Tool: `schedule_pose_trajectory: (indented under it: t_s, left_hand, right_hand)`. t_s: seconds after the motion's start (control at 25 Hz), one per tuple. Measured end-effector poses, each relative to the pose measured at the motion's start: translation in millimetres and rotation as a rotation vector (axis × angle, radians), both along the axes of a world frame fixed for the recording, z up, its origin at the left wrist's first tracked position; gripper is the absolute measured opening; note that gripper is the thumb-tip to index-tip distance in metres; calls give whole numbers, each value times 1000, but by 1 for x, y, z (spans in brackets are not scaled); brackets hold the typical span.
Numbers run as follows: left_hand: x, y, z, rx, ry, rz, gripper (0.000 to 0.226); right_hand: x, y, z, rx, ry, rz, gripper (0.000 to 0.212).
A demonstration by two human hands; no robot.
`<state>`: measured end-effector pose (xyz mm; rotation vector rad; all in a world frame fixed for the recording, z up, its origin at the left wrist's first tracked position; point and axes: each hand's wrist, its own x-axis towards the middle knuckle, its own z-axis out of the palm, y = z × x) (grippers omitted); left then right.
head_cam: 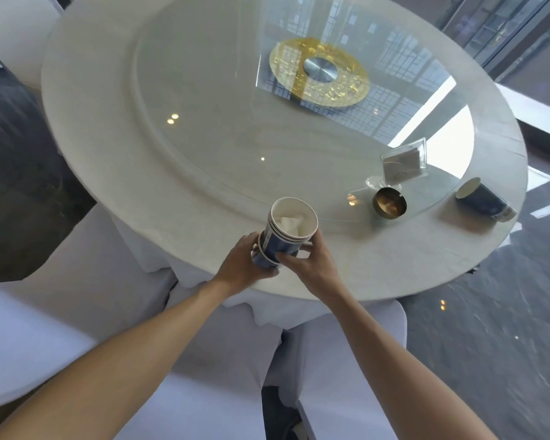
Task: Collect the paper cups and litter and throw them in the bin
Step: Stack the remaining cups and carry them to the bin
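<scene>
Both hands are wrapped around one stack of paper cups (286, 233) held at the near edge of the worktop (115, 154). The left hand (245, 265) curls round the lower, outer cups from the left, and the right hand (311, 262) pinches the upper cups from the right, its fingers (288, 258) lying across the blue wall. Each grip is closed only as far as the cup wall allows. A crumpled white tissue (291, 224) sits inside the top cup. The stack should be very light and thin-walled, so it will likely dent or go oval under a hard squeeze; holding it around the middle of the nested walls, where the layers stiffen each other, looks safest, and keeping it upright would stop the tissue falling out. One more paper cup (485, 200) lies tipped on its side well apart to the right, near the worktop's rim, just outside the glass turntable (235, 106). It looks best taken by its side wall. A brass ashtray (389, 203) and a clear napkin holder (404, 165) stand between. No bin is in view.
</scene>
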<state>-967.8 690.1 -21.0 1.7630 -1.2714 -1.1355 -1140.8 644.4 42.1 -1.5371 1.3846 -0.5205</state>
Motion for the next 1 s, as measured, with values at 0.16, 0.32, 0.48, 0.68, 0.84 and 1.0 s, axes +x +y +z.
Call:
schedule_pose_trajectory:
  t_s: [0.16, 0.32, 0.48, 0.68, 0.84, 1.0]
  left_hand:
    - [-22, 10, 9, -59, 31, -19, 63]
    - [-61, 17, 28, -32, 62, -68, 61]
    - [-121, 31, 45, -50, 56, -173, 61]
    - [-222, 66, 59, -149, 10, -236, 70]
    - [-326, 105, 76, -201, -29, -306, 75]
    - [-429, 141, 89, -269, -61, -319, 75]
  right_hand:
    - [-29, 20, 14, 42, -15, 37, 75]
    - [-70, 43, 39, -59, 1, -27, 105]
    - [-129, 64, 63, -219, 90, -82, 85]
    - [-237, 113, 79, -220, 154, -117, 76]
    - [-343, 167, 90, -241, 186, -143, 81]
    - [-441, 219, 107, -264, 161, -164, 81]
